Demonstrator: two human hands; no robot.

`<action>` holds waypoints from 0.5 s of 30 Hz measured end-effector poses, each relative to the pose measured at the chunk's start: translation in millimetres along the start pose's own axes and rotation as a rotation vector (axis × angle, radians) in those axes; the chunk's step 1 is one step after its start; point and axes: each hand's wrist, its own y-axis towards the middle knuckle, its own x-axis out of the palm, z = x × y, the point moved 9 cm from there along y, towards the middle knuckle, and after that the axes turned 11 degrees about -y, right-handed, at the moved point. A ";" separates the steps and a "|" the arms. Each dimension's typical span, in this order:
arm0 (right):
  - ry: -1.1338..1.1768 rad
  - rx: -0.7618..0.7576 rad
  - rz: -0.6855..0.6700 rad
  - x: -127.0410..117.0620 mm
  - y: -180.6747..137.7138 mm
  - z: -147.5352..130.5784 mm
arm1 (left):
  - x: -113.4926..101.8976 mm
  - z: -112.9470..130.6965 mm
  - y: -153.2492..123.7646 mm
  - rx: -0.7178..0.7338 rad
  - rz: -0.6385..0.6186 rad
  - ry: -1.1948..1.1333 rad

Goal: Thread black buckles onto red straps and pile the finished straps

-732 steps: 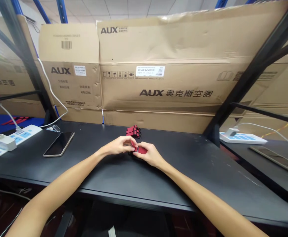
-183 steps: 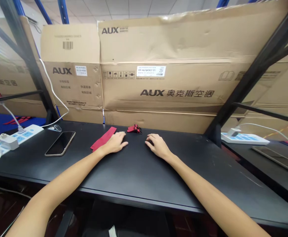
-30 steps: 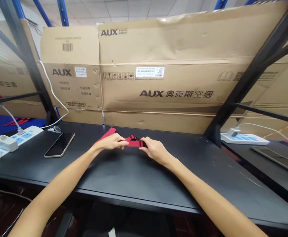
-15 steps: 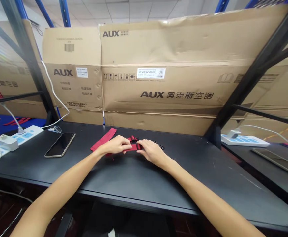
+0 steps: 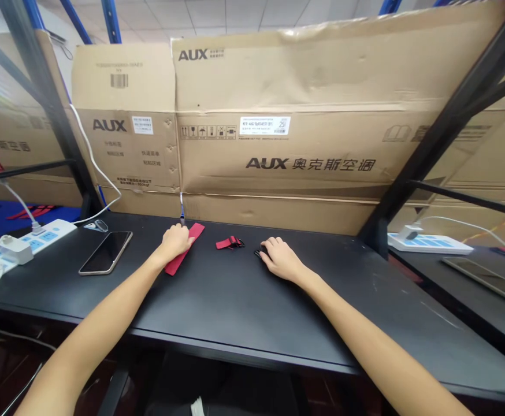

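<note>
Fingers curled narrow, our left hand (image 5: 175, 240) touches red strapping (image 5: 184, 254); our right hand (image 5: 281, 258) half-curls over black loops (image 5: 258, 252); grips unclear.

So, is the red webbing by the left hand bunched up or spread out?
Spread out: the red webbing runs straight across the black table, the left hand at its edge.

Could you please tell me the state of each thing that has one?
Phone: flat, screen dark
Left power strip: plugs inserted
Right power strip: plug inserted
Long red strap: flat, partly under left hand
Short red strap: untouched by either hand
Black item: partly hidden by right hand
</note>
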 end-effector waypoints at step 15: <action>0.103 -0.033 0.059 -11.2 -1.3 -20.8 | 34.2 113.4 -52.5 0.562 -0.147 -0.236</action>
